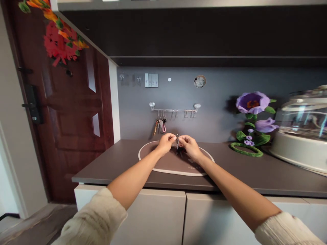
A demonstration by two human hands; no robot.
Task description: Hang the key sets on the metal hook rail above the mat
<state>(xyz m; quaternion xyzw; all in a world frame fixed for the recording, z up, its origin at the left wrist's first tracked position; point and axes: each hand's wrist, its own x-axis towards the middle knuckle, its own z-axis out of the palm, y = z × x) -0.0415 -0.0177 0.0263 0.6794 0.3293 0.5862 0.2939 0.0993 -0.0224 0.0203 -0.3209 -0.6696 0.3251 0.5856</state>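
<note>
Both hands meet over an oval brown mat (168,166) on the counter. Between them hangs a bunch of keys (177,143) on a metal ring. My left hand (166,143) pinches the ring from the left with thumb and finger. From the right, my right hand (189,145) pinches at the same ring, its fingers closed; the keys dangle below the fingertips. Behind, a clear hook rail (176,110) is fixed to the grey wall. More keys (160,125), with a pink loop and an orange-brown tag, hang from the rail's left hooks.
On the right stand a purple fabric flower (252,102) with a green ring base and a clear-domed white appliance (301,143). A dark shelf (204,34) overhangs the counter (122,163). A reddish-brown door (74,129) with a black handle is at left.
</note>
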